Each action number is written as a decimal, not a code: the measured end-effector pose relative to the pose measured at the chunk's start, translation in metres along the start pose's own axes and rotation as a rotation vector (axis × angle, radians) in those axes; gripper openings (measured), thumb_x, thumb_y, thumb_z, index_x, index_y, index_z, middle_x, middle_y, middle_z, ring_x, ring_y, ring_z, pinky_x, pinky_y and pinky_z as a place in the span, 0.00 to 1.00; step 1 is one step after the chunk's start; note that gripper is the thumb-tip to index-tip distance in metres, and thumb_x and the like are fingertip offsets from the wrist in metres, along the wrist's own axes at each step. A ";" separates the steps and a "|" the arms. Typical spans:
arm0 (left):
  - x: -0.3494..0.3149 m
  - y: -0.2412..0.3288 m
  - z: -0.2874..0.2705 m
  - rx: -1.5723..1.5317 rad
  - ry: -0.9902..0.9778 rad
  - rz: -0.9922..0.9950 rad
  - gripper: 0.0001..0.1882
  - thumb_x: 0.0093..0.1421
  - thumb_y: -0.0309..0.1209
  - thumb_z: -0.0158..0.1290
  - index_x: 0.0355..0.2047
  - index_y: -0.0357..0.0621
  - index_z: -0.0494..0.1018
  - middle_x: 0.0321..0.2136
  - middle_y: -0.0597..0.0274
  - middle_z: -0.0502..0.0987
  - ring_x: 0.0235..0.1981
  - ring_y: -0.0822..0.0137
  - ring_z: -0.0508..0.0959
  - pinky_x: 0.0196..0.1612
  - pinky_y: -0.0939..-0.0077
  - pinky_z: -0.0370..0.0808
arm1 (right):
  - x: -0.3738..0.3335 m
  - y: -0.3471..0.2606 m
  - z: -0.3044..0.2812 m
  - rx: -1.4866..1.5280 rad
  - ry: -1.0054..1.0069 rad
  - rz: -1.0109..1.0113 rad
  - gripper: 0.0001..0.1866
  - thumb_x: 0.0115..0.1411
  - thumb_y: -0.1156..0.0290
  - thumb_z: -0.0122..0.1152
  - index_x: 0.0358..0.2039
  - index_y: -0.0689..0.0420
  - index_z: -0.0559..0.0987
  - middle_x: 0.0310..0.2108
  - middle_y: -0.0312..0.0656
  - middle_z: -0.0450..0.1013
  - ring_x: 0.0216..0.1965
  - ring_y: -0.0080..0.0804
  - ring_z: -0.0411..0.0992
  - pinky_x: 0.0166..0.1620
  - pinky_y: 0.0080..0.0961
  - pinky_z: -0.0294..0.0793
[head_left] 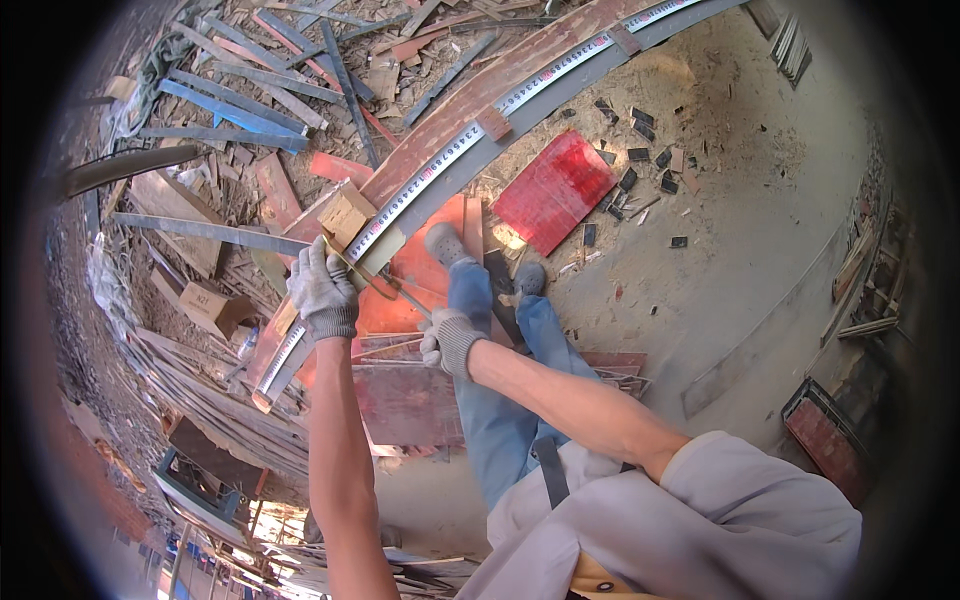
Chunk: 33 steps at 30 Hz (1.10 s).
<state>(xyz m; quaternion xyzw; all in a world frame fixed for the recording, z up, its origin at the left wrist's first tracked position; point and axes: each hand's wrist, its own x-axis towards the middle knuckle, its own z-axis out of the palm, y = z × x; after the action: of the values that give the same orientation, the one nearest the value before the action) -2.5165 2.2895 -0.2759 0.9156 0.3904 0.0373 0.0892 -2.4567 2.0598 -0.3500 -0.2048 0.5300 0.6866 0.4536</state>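
My left hand [323, 290], in a grey-white glove, is closed at the near part of a long wooden beam, beside a small light wood block [346, 214]. What its fingers grip is hidden. Further right, my right hand [450, 342], also gloved, is closed around the end of a thin grey rod-like tool [408, 298]. The tool slants up-left to the beam, where a thin yellowish strip [343, 256] crosses near my left fingers. A white measuring scale [440, 160] runs along the beam [450, 112], next to a grey metal edge.
Wood offcuts and strips [250, 95] are heaped on the far left. A red panel [556, 192] lies on the dusty floor, with small dark pieces [640, 155] beside it. Below the beam are an orange sheet [425, 262] and reddish boards [410, 405]. A cardboard box [212, 308] sits left of my left hand.
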 end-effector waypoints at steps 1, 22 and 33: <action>0.004 0.001 -0.001 -0.024 -0.015 -0.006 0.24 0.73 0.44 0.42 0.58 0.42 0.75 0.46 0.51 0.79 0.48 0.46 0.77 0.52 0.49 0.71 | -0.002 -0.012 -0.001 0.129 -0.168 0.186 0.13 0.73 0.58 0.54 0.35 0.52 0.74 0.19 0.28 0.66 0.23 0.31 0.70 0.25 0.34 0.65; 0.093 0.083 -0.052 -0.099 -0.063 0.045 0.35 0.75 0.54 0.32 0.55 0.33 0.73 0.44 0.38 0.75 0.47 0.35 0.73 0.50 0.39 0.69 | -0.243 -0.104 0.102 -0.913 0.257 -0.162 0.36 0.78 0.44 0.45 0.48 0.71 0.80 0.39 0.58 0.83 0.28 0.47 0.82 0.29 0.37 0.84; 0.255 0.719 -0.077 -0.325 -0.588 0.168 0.31 0.67 0.56 0.49 0.45 0.35 0.81 0.35 0.47 0.82 0.35 0.44 0.80 0.39 0.48 0.77 | -0.877 -0.476 -0.094 -0.360 0.394 -1.363 0.16 0.75 0.58 0.55 0.48 0.59 0.79 0.32 0.43 0.83 0.25 0.30 0.81 0.24 0.27 0.79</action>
<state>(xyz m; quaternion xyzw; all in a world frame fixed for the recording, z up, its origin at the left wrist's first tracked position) -1.8414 1.9954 -0.0628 0.8900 0.2601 -0.1594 0.3390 -1.6331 1.6306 0.0265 -0.6800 0.2357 0.2788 0.6358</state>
